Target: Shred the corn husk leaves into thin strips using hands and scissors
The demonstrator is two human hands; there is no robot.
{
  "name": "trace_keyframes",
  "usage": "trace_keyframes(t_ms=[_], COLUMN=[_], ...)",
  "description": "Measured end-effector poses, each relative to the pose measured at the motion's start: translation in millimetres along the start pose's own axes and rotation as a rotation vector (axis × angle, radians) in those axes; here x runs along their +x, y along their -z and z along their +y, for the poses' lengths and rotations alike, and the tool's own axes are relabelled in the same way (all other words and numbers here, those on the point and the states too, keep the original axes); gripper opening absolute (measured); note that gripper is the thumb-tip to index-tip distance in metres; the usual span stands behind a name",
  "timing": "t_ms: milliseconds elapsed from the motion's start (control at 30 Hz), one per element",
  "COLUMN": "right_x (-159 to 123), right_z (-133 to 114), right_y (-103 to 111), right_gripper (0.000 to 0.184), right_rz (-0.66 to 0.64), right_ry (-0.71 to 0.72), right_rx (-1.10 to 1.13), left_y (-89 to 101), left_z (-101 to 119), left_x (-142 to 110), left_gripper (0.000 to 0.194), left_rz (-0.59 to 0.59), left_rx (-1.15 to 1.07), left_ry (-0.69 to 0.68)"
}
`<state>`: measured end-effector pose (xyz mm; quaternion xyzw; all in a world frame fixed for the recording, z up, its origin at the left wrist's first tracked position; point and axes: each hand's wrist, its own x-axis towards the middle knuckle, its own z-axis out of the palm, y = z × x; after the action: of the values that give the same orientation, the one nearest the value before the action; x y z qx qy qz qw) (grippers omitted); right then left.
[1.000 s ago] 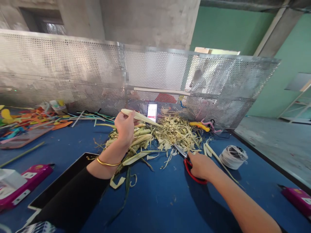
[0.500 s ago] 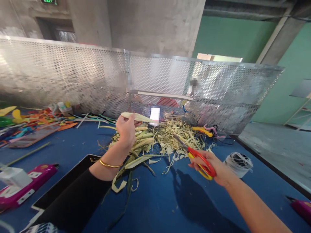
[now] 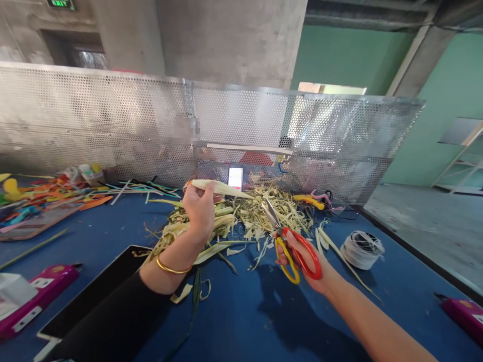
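My left hand (image 3: 199, 208) is closed around a pale, pointed leaf strip (image 3: 222, 188) and holds it up over a heap of green and yellow leaf strips and cuttings (image 3: 260, 216) on the blue table (image 3: 249, 311). My right hand (image 3: 307, 261) grips red and yellow handled scissors (image 3: 289, 241), lifted off the table. Their blades point up and left, toward the strip's tip but a little apart from it. A gold bangle (image 3: 171, 266) sits on my left wrist above a black sleeve.
A perforated metal screen (image 3: 113, 120) runs along the table's far side. A white coil of cord (image 3: 362, 249) lies right of the heap. Pink tools (image 3: 33, 296) (image 3: 462, 311) lie at both edges, a dark flat panel (image 3: 94, 291) near left, and coloured strips (image 3: 49, 193) far left.
My right hand picked the scissors up off the table and swung them up and left toward the strip. My left hand kept holding the strip almost in place.
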<state>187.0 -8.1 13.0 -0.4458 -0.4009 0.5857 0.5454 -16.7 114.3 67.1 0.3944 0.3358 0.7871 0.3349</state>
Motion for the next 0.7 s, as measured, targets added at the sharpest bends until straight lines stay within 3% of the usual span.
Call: trace_keyframes(t_ms=[700], right_x=[2.6], right_z=[-4.8], right_y=[-1.6], right_gripper=[0.048], right_rz=[0.069], right_ry=[0.024], right_rx=[-0.088], left_y=[-5.2], left_z=[-2.1], left_x=[-21.6], left_gripper=[0.02], left_rz=[-0.084], left_rx=[0.013], left_ry=[0.058])
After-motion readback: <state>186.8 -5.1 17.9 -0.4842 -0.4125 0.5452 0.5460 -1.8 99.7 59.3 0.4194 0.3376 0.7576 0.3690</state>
